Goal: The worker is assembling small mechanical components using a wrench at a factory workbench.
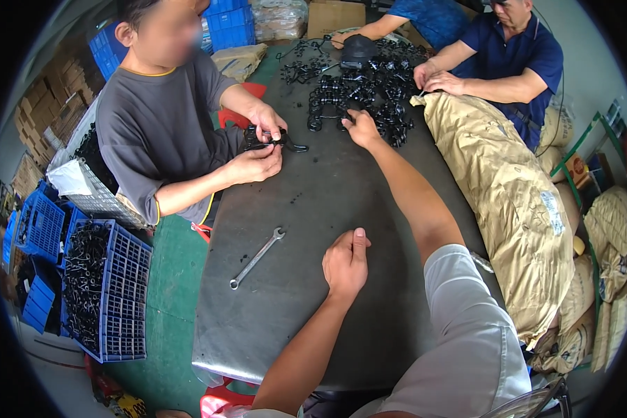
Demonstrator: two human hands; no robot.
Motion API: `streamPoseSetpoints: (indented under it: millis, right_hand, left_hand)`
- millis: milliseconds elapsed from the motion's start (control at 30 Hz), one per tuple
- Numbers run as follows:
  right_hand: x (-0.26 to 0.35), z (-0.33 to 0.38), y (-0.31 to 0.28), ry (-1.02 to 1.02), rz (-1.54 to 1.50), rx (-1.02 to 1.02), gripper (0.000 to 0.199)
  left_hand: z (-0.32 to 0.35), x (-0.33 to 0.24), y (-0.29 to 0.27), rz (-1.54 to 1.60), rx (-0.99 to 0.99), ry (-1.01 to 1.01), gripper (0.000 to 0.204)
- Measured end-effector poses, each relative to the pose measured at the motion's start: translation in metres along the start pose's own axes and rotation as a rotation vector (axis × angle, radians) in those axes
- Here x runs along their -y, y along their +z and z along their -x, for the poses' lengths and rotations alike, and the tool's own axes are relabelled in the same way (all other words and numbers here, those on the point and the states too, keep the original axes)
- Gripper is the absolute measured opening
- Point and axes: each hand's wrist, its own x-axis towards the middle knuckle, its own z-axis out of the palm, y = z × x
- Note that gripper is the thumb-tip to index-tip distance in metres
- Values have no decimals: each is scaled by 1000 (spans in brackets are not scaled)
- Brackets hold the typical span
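My right hand (pixel 364 131) reaches to the near edge of a heap of black metal parts (pixel 369 94), its thumb and fingers closed on one of these black parts (pixel 345 120). The part's exact kind does not show. Close to me, my left hand (pixel 346 263) rests over the dark table (pixel 272 320), fingers curled in and thumb on top. Anything inside it is hidden. To its left lies a silver combination wrench (pixel 258 258), apart from both hands.
Across on the left, a person (pixel 167 118) holds a black part (pixel 277 143) in both hands. A person in dark blue (pixel 515 63) handles a long tan sack (pixel 501 202) along the right edge. A blue crate of black parts (pixel 129 292) stands on the floor at left.
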Motion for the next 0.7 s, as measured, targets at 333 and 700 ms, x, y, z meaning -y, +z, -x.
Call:
streamPoseSetpoints:
  millis: [333,700]
  right_hand:
    - [74,102,-93,30,-657,53,16]
    - [270,298,-269,-751,-1509,862,113]
  left_hand:
    - [-2,4,3,-2,-14,-24,50]
    - [-1,6,7,14,4,1,53]
